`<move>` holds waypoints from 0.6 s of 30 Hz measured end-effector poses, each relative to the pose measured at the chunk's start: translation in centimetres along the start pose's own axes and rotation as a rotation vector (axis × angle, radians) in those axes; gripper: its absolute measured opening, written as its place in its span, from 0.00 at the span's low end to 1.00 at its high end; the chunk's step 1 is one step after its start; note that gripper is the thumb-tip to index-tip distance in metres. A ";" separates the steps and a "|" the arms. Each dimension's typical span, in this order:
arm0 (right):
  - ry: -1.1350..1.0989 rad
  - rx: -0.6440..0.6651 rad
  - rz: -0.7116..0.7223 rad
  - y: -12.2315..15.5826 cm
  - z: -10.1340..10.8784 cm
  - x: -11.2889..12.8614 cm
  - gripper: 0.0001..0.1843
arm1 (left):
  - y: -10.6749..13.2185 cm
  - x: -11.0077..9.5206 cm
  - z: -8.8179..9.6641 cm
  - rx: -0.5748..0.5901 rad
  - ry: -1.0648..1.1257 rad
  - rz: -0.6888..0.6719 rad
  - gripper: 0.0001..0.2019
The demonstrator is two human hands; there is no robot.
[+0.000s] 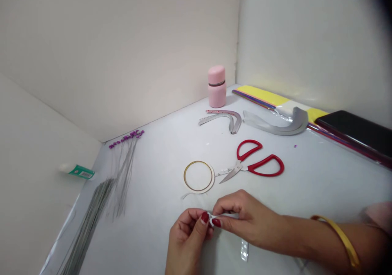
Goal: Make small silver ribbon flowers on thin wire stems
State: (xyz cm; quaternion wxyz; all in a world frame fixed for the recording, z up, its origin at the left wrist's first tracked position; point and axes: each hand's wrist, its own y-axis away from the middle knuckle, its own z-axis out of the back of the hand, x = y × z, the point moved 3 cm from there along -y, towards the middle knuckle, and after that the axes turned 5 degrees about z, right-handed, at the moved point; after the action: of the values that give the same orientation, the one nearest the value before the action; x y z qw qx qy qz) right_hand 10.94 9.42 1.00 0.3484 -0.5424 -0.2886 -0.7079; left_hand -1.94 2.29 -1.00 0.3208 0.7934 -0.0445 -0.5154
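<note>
My left hand [191,236] and my right hand [241,216] meet near the front of the table. Thumbs and fingertips pinch a small white strip [211,219] between them; its near end looks bunched or rolled, but the fingers hide most of it. Below my right hand a shiny whitish strip end [244,250] shows; whether it belongs to the same piece I cannot tell. Just beyond my hands lies a roll of narrow tape [212,181] with a loose end. Scissors with red handles [266,173] rest with blades spread, pointing toward the tape.
At left lie bundled thin wires [88,226] and several purple-tipped wires [127,156], near a green-and-white tube [81,171]. Behind stand a pink flask [217,89], curved paper strips [234,118], a curled grey strip bundle [284,128], coloured sheets [263,95] and a dark phone-like slab [358,130].
</note>
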 end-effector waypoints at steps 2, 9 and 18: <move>-0.002 -0.012 0.014 -0.1 0.0 0.1 0.12 | 0.1 -0.1 0.0 -0.006 -0.037 -0.033 0.13; 0.060 -0.026 -0.039 -0.2 0.2 0.1 0.12 | 0.0 -0.3 0.3 0.027 -0.161 -0.046 0.12; 0.070 -0.037 -0.085 -0.2 0.2 -0.1 0.12 | 0.5 -0.9 0.1 0.005 -0.342 -0.133 0.12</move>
State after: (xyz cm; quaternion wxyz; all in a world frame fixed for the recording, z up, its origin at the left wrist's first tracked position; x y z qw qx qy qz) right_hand 10.87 9.70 0.96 0.3176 -0.5111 -0.2859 -0.7458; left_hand -2.34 2.18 -0.02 0.2718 0.6964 -0.0471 -0.6626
